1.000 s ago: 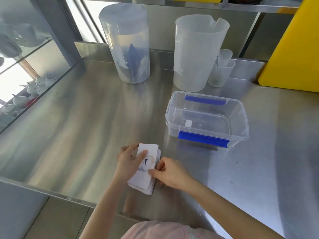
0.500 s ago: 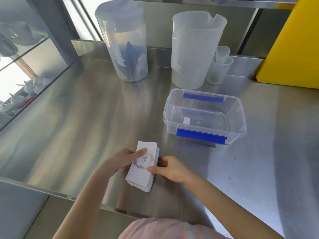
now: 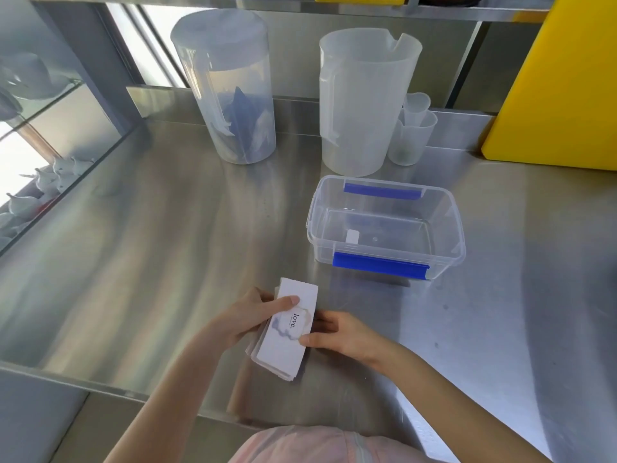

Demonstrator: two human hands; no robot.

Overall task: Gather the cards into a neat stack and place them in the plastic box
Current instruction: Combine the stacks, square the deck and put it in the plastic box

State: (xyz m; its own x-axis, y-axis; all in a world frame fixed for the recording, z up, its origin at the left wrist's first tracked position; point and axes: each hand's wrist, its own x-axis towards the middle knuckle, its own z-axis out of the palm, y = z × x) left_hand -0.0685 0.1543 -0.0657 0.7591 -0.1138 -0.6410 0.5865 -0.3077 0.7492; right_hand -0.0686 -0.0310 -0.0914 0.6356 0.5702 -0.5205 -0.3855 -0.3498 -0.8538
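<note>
table (image 3: 140,248): brushed steel, streaked with glare | back wall: steel upstand (image 3: 157,98) under a shelf (image 3: 300,3) | window (image 3: 157,31): bright daylight, far left | left side: glass panel (image 3: 43,135) reflecting white dishes | right: yellow board (image 3: 561,81) leaning upright

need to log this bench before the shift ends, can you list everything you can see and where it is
cards: one stack, white, top one printed "love", near front edge of counter, between both hands
plastic box: one, clear with blue clips, open, right of centre on counter
lidded pitcher: one, translucent, something blue inside, back of counter
open pitcher: one, translucent, back, right of the lidded one
small cups: nested, count unclear, translucent, beside open pitcher
yellow board: one, leaning at back right
counter: one, stainless steel
left hand: on stack's left side, thumb on top
right hand: on stack's right side
</note>
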